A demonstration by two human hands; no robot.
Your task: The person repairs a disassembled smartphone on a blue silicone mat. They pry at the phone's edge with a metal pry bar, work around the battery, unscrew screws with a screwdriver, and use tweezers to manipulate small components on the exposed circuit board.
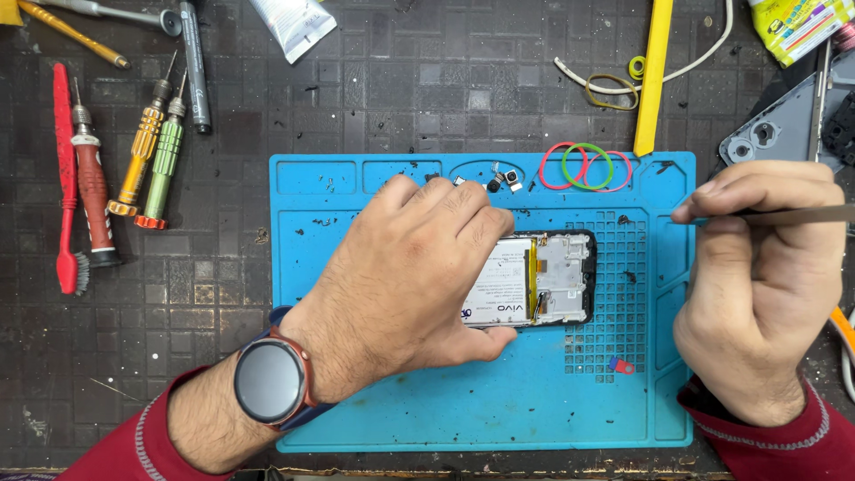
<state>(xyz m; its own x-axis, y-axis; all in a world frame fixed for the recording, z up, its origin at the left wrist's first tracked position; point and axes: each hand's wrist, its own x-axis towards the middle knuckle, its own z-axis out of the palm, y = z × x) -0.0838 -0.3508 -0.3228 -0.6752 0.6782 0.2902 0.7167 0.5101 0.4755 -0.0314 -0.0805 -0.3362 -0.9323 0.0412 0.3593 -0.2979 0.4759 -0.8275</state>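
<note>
Screwdrivers (147, 147) and a red brush (66, 178) lie left of the blue mat (445, 419); coloured rubber bands (583, 167) rest on it.

Blue mat (401, 428) with grid pattern; dark grey chequered desk (401, 98); red, yellow, green screwdrivers (142, 151); pink and green rubber bands (585, 167); yellow pry stick (655, 76); red sleeves (116, 454); phone (543, 281) black-framed, white-and-yellow inside

A dark gridded work surface (401, 89) is carrying a blue mat (463, 410) in its middle. Left of the blue mat, a red brush (64, 178) and three screwdrivers (134, 151) are lying. Above the blue mat, a yellow strip (655, 76) and a white tube (294, 25) are resting.
</note>
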